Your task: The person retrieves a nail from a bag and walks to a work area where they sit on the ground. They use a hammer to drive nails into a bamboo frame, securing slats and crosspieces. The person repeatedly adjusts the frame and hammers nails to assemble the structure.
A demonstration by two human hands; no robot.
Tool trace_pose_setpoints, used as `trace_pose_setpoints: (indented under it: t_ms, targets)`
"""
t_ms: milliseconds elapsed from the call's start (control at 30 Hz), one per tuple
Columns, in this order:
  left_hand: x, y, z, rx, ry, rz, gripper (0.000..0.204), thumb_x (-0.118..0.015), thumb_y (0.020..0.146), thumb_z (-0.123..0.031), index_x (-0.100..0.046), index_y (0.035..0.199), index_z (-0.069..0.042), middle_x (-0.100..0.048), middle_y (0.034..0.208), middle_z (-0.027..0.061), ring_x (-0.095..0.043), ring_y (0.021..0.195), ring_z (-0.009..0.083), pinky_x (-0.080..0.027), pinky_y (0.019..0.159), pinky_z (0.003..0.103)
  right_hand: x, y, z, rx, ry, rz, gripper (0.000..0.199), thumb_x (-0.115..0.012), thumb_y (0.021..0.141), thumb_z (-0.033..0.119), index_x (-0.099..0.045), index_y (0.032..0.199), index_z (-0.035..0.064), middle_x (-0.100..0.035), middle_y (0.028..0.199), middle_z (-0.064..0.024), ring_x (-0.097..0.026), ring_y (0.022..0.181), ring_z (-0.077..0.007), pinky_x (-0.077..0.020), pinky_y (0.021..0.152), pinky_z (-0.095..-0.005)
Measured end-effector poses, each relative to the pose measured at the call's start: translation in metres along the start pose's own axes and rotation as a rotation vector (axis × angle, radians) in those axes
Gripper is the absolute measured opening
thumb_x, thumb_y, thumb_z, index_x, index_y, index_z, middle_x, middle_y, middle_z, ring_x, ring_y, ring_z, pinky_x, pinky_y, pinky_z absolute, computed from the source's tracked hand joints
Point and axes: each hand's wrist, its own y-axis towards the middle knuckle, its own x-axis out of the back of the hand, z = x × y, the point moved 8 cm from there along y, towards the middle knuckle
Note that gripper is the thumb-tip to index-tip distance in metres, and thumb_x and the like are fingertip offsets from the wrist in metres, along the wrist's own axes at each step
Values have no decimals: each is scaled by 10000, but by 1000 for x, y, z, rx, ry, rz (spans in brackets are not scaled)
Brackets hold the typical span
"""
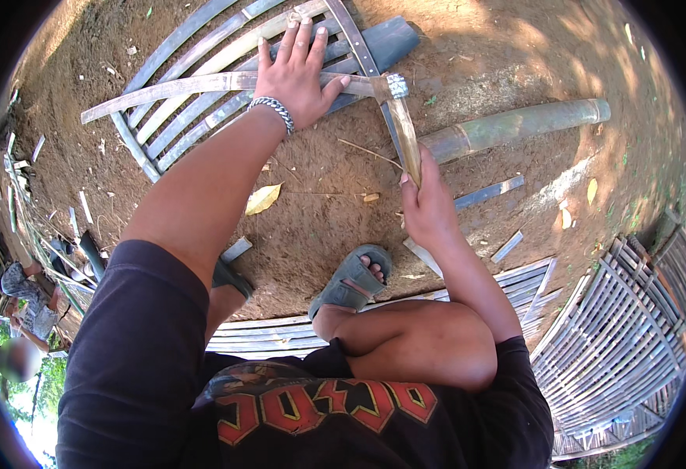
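My left hand (294,76), with a chain bracelet on its wrist, lies flat with fingers spread over a frame of split bamboo slats (194,121). Beneath its palm, a long curved bamboo strip (163,87) crosses the slats. My right hand (430,205) is closed round the lower end of a hammer (405,129) with a wooden handle. Its head, shiny at one end, is at the right end of the curved strip; whether they touch, I cannot tell. A dark crosspiece (353,35) with a row of small dots runs along the frame's right side.
A thick green bamboo pole (523,129) lies on the dirt to the right. Short bamboo offcuts (490,192) are scattered around. Bamboo slats (280,334) lie behind my sandalled feet. A woven bamboo panel (616,336) stands at lower right. Another person (30,301) is at far left.
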Motion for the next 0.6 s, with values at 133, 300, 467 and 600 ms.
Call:
trace_pose_setpoints:
  t_ms: [133, 300, 467, 600]
  targets:
    - [3, -1, 0, -2, -14, -18, 821, -405, 981, -620, -246, 1605, -111, -210, 1673, 148, -179, 1555, 283, -122, 1235, 607, 1, 1, 6, 7, -35, -3, 538, -498, 1003, 115, -303, 1492, 0, -569, 1276, -356, -573, 1117, -550, -465, 931, -585]
    - [10, -2, 0, 19, -7, 27, 818, -402, 983, -621, -249, 1606, -114, -217, 1671, 145, -185, 1554, 282, -119, 1237, 607, 3, 1, 8, -29, -73, 13, 553, -511, 995, 118, -304, 1491, -14, -613, 1138, -379, -599, 1026, -561, -466, 896, -602]
    - [9, -3, 1, 17, -8, 7, 818, -393, 986, -626, -247, 1609, -117, -219, 1672, 140, -181, 1555, 278, -117, 1238, 606, 5, 1, 10, 21, -119, -21, 564, -521, 989, 119, -303, 1492, -15, -627, 1062, -384, -614, 971, -561, -472, 859, -607]
    - [9, -3, 1, 25, -1, 28, 818, -386, 989, -629, -239, 1612, -119, -219, 1672, 138, -168, 1559, 273, -117, 1238, 606, 5, 2, 15, -1, -186, 20, 568, -522, 988, 115, -294, 1491, -15, -640, 994, -372, -624, 919, -556, -476, 830, -610]
